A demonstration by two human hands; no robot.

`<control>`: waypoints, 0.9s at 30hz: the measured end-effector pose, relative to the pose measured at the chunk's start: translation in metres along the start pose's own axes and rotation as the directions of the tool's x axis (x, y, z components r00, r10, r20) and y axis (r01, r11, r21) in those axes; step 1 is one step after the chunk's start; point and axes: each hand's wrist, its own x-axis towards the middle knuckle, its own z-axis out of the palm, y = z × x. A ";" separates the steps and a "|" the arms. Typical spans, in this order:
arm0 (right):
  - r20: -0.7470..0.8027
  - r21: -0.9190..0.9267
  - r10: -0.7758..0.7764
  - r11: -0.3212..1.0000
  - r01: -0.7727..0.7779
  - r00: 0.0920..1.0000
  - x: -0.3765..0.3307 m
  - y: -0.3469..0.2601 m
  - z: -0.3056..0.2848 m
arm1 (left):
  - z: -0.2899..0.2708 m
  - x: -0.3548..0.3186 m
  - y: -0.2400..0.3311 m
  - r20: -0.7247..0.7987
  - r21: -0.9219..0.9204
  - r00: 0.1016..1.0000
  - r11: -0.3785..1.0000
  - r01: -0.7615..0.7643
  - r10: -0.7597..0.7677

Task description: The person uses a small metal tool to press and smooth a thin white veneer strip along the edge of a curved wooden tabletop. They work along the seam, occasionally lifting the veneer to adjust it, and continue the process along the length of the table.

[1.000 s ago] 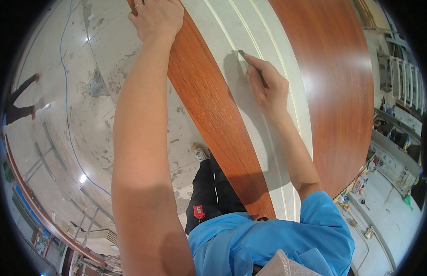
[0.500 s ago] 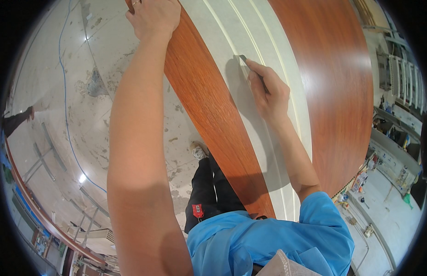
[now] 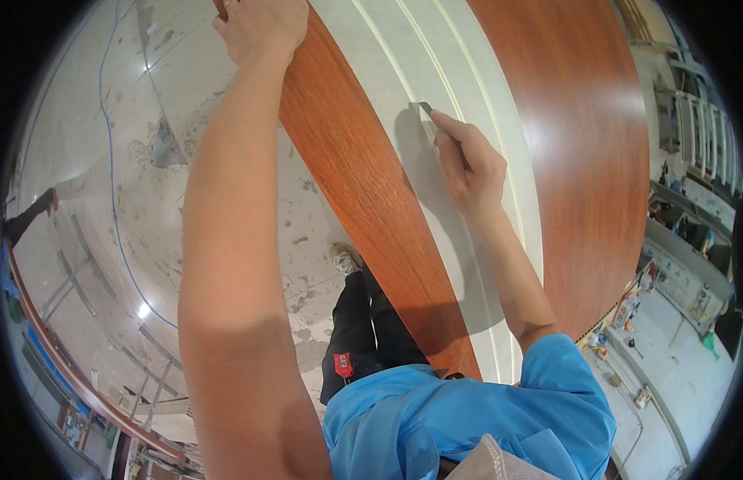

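In my right hand point(image 3: 475, 168) is a thin dark flat tool point(image 3: 426, 110), its tip at the pale grey panel face point(image 3: 407, 140) beside a light groove line. My fingers close around the tool's body, and the index finger lies along it. My left hand point(image 3: 263, 32) is at the top, over a reddish wood-grain strip point(image 3: 371, 168), with its fingers curled at the strip's outer edge; part of that hand is cut off by the picture's border. Several light lines run lengthwise down the pale face. A wide glossy wood-grain panel point(image 3: 587, 160) lies to its right.
On the left is a stained tiled floor point(image 3: 299, 232) with a blue cable point(image 3: 115, 196) and metal bars point(image 3: 75, 280). Another person's hand point(image 3: 47, 200) shows at the far left. White racks point(image 3: 711, 144) and a cluttered bench point(image 3: 691, 296) are at the right.
My right hand and the tool have shifted slightly toward me, down the pale face. My left hand and forearm have moved a little to the left.
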 end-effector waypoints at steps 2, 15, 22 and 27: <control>-0.008 0.000 -0.006 1.000 0.006 1.000 -0.005 -0.001 -0.004 | -0.001 -0.002 0.001 0.004 -0.003 1.000 1.000 0.004 -0.004; 0.009 -0.037 -0.011 0.999 0.011 1.000 -0.026 0.007 -0.011 | 0.013 -0.002 -0.001 -0.010 -0.005 1.000 1.000 -0.005 0.005; 0.007 -0.042 -0.009 0.999 0.010 1.000 -0.038 0.013 -0.015 | 0.019 -0.003 0.000 -0.012 0.003 1.000 1.000 -0.005 0.005; 0.013 -0.031 0.002 1.000 -0.002 1.000 -0.047 0.010 -0.023 | 0.016 -0.004 0.002 -0.009 0.000 1.000 1.000 -0.004 0.004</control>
